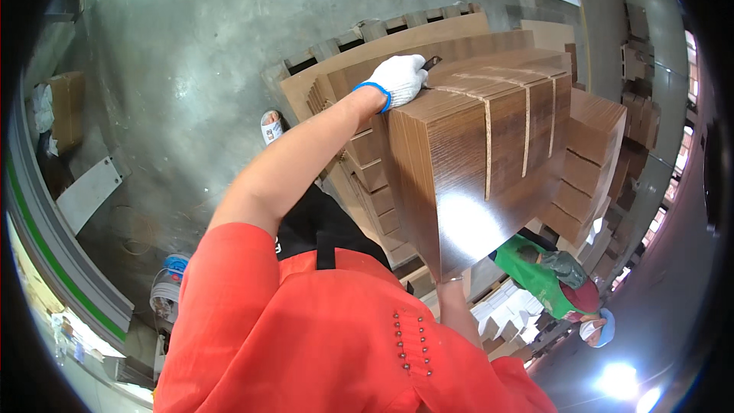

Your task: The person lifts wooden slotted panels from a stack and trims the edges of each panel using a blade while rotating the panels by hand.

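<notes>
A stack of dark brown wood-grain boards (459, 138) stands tilted in front of me, with pale chipboard slots cut into the front panel. In a white knit glove with a blue cuff, my left hand (397, 82) is closed at the top left edge of the stack. A slim dark tool (432, 63) sticks out of its fingers; what kind it is I cannot make out. My right forearm (456, 310) reaches up to the lower corner of the front board. The fingers of my right hand are hidden behind that board.
Beneath and around the stack lie more boards and a wooden pallet (325, 50). Further slotted boards (589, 160) stand at the right. Beyond them, a person in a green apron (543, 279) works. A cardboard box (67, 111) and a white bucket (164, 294) stand at the left.
</notes>
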Demonstrator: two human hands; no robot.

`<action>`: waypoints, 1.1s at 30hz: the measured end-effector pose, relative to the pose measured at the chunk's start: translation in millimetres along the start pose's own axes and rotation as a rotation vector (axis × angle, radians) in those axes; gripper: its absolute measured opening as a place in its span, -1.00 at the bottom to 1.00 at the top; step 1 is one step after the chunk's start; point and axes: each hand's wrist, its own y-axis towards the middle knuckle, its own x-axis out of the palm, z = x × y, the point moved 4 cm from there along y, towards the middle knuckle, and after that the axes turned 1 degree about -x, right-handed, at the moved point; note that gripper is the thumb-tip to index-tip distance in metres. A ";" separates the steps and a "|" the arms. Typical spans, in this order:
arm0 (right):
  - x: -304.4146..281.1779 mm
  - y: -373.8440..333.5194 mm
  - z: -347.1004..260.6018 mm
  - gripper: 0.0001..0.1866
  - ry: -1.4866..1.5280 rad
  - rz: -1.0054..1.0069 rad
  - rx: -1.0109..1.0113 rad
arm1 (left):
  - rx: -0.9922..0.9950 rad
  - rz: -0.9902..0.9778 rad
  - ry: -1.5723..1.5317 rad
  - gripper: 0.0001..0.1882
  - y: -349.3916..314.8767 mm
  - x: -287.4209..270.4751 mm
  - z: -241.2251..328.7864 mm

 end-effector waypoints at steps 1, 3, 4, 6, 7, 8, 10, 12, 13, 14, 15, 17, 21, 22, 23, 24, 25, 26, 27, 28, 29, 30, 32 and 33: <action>5.2 2.2 10.4 -0.40 0.008 0.006 0.006 | -0.019 -0.021 0.015 -0.71 -0.9 -4.6 0.6; -4.0 -4.2 10.4 -0.40 0.020 0.019 0.015 | 0.014 -0.018 -0.012 -0.70 0.9 -13.8 -4.1; -5.4 -7.6 13.2 -0.39 0.025 0.028 0.008 | -0.068 -0.021 -0.100 -0.71 7.3 -20.2 -4.0; 4.9 -7.2 20.1 -0.39 0.022 0.028 0.010 | 0.131 0.029 0.245 -0.71 19.0 0.9 -26.0; 5.3 -5.6 17.2 -0.39 0.029 0.042 -0.005 | 0.024 0.013 0.106 -0.72 14.8 9.0 -15.3; 2.7 -10.3 18.0 -0.39 0.030 0.043 -0.009 | -0.092 0.009 -0.024 -0.72 3.6 8.3 -6.4; 7.8 -6.8 20.5 -0.39 0.030 0.051 -0.016 | -0.085 -0.052 -0.153 -0.72 5.2 8.9 -12.8; 6.0 -11.3 22.8 -0.39 0.029 0.062 -0.022 | -0.087 -0.042 -0.073 -0.69 3.7 2.0 -3.8; 6.2 -11.3 19.7 -0.39 0.028 0.065 -0.025 | -0.085 -0.016 -0.116 -0.68 7.0 -1.7 -7.0; 6.8 -11.0 18.7 -0.39 0.027 0.068 -0.028 | -0.083 0.009 -0.159 -0.68 9.6 -6.3 -10.5; 8.2 -9.2 20.6 -0.39 0.027 0.071 -0.031 | -0.127 0.032 -0.214 -0.67 9.2 -8.1 -15.2; 6.7 -11.6 17.0 -0.39 0.026 0.078 -0.036 | -0.147 -0.009 -0.165 -0.68 6.1 4.5 -19.8; 4.3 -12.4 16.9 -0.38 0.022 0.088 -0.045 | -0.137 -0.062 -0.078 -0.68 7.3 7.3 -18.9; 4.9 -14.5 15.9 -0.38 0.020 0.090 -0.047 | -0.106 -0.044 -0.065 -0.68 10.5 5.5 -19.1; 6.5 -15.1 17.2 -0.38 0.018 0.092 -0.048 | -0.134 -0.022 -0.095 -0.67 16.3 -2.2 -24.9; 11.5 -6.4 19.3 -0.38 0.016 0.095 -0.050 | -0.179 0.014 -0.121 -0.68 18.1 -7.3 -30.6; 13.3 -4.4 19.6 -0.38 0.012 0.096 -0.051 | -0.144 -0.017 -0.064 -0.69 13.0 4.4 -29.5; 13.8 0.1 11.6 -0.38 0.008 0.097 -0.051 | -0.108 -0.048 -0.008 -0.69 7.4 15.9 -28.1; 14.4 0.9 11.4 -0.38 0.004 0.098 -0.052 | -0.178 -0.044 -0.022 -0.69 9.0 16.8 -35.3; 13.0 -2.6 14.9 -0.38 0.001 0.100 -0.052 | -0.181 -0.044 -0.022 -0.69 8.6 15.4 -34.8; 17.6 1.3 15.4 -0.38 -0.003 0.102 -0.052 | -0.152 -0.047 0.017 -0.68 8.7 14.2 -32.7; 9.9 -8.2 17.5 -0.38 -0.008 0.103 -0.051 | -0.123 -0.049 0.057 -0.68 7.9 12.5 -31.1; 8.2 -10.5 12.9 -0.38 -0.018 0.102 -0.057 | -0.122 0.003 -0.003 -0.68 9.9 5.5 -35.2; 8.8 -9.9 13.0 -0.38 -0.024 0.101 -0.059 | -0.120 0.052 -0.061 -0.68 10.3 1.7 -37.0</action>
